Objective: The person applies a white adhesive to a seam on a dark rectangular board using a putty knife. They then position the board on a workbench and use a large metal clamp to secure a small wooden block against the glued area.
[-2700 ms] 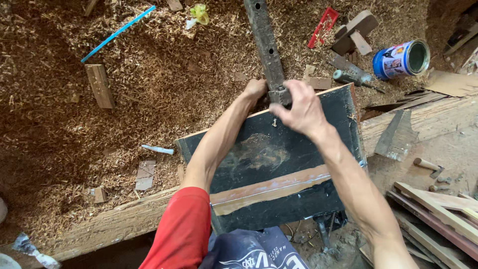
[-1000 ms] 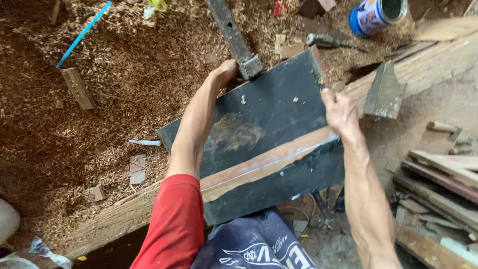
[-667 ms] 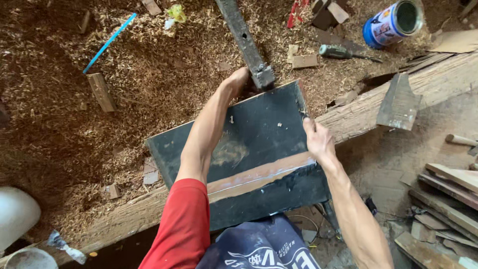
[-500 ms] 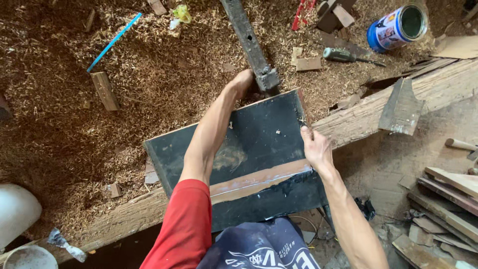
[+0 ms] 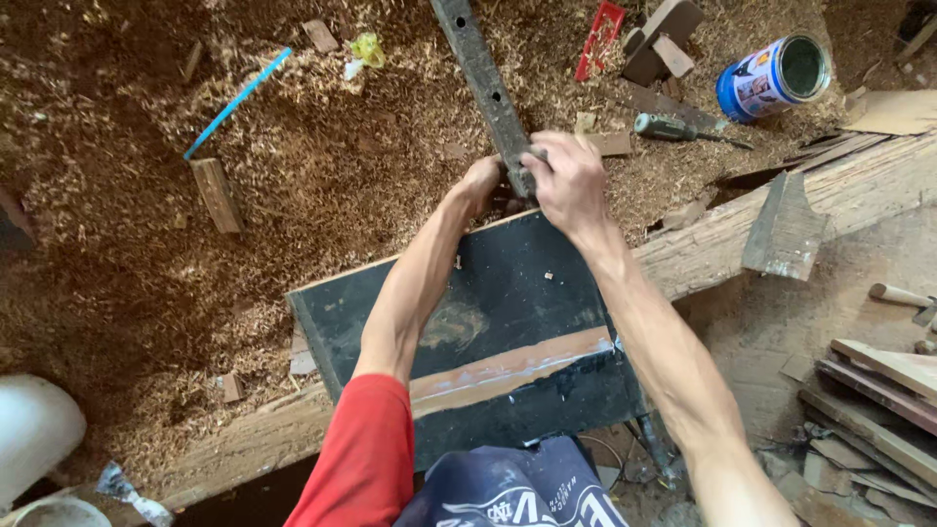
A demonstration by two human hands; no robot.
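A black board with a pale tan stripe lies across a rough timber beam in front of me. A long dark metal bar with holes runs away from the board's far edge over the sawdust. My right hand grips the bar's near end, right at the board's far edge. My left hand is curled at the far edge just left of the bar's end; its fingers are hidden behind the board.
Sawdust and wood shavings cover the ground. A blue paint tin, a screwdriver, a red plastic piece and wood blocks lie far right. A blue strip lies far left. Stacked planks and a hammer sit right.
My right hand left the board's right edge and moved up to grip the end of the metal bar. The board has shifted a little left on the beam.
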